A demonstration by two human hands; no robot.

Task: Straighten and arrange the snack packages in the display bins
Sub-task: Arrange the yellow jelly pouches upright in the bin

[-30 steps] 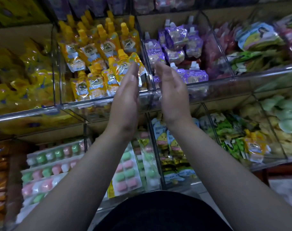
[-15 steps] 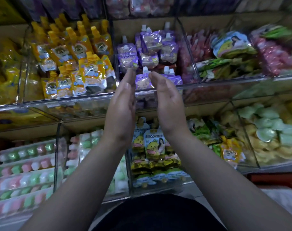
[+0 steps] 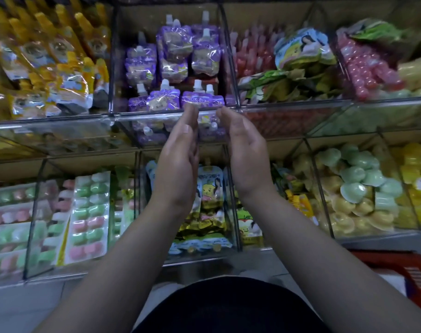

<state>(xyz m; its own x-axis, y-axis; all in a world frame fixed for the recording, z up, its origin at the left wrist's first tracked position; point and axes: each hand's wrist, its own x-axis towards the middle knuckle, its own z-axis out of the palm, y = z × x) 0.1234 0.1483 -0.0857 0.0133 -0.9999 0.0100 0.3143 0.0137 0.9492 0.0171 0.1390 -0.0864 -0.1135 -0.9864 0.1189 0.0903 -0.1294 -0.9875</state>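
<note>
Left edge cuts blurred yellow pouches, labels unreadable; right edge cuts red basket.

Red plastic basket, lower right

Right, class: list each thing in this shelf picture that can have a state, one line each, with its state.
left hand, open, fingers straight, holding nothing
right hand, open, palm facing the left hand, holding nothing
purple spout pouches, capped, mostly upright, rows uneven
yellow spout pouches, leaning at mixed angles
green packets, heaped loosely
</note>
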